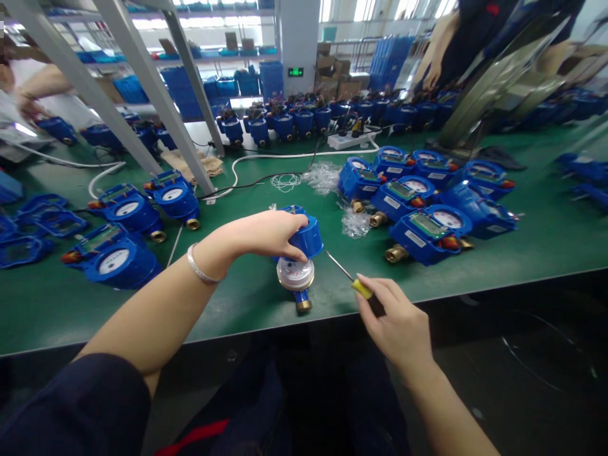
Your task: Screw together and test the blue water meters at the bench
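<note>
Our left hand grips the blue water meter at the worktop's near edge; our right hand, just right of it, pinches a screwdriver angled toward it.

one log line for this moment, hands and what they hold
left hand: grips blue water meter on green table | right hand: holds yellow-handled screwdriver, tip near meter | more meters at right
</note>
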The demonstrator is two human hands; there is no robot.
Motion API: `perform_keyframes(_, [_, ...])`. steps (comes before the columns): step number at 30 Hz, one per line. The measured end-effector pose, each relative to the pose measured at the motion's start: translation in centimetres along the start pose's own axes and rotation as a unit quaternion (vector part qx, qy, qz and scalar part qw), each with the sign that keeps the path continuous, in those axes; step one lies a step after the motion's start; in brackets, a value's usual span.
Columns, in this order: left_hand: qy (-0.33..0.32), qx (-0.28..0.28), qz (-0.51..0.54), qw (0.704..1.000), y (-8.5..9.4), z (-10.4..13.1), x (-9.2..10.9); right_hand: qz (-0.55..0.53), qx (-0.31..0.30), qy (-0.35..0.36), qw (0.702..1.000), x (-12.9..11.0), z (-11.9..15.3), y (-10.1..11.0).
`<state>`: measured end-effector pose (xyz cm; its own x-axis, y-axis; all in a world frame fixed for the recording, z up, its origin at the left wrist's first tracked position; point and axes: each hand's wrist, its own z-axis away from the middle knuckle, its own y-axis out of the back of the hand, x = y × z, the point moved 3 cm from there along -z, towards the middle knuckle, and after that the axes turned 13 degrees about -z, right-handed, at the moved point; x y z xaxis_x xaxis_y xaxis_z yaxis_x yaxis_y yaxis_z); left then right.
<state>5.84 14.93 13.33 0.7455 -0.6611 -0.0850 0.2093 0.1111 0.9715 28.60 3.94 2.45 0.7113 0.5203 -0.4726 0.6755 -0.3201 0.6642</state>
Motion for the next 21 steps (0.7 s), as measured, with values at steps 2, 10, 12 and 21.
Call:
perform_keyframes(2, [-0.003,0.007,0.025,1.0,0.0,-0.1,-0.1,0.061,-0.032,-0.029,0.997,2.9,-0.7,-1.5])
perform_keyframes(10, [0.02,0.08,0.169,0.982,-0.5,0.2,-1.0,-0.131,0.013,0.037,0.991,-0.7,-4.3,-4.0])
perform_keyframes(12, [0.022,0.09,0.205,0.974,-0.8,0.2,-1.1,-0.185,-0.009,0.042,0.982,-3.3,-4.8,-4.7])
perform_keyframes(21, [0.019,0.098,0.244,0.965,-1.0,0.2,-1.2,-0.302,-0.05,-0.089,0.948,-4.6,-6.9,-7.3])
